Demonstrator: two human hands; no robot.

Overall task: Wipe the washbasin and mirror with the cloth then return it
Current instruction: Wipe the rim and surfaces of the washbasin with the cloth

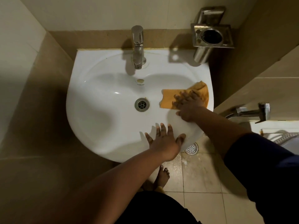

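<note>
Left hand (163, 139) flat on washbasin (103, 120) rim.

**Readable text: one small brand mark on the washbasin**

Only one piece of lettering shows in the head view. It is a small dark printed mark on the white washbasin (100, 110), on the inner back wall of the bowl, just below the oval overflow hole (140, 81) and in line with the tap (137, 46) above it. The mark (140, 84) is a single short word, too small and blurred to read with certainty; it looks like "hindware". No numbers, labels or signs can be read on the tap, the steel wall holder (212, 35), the wall tiles or the floor.
</note>
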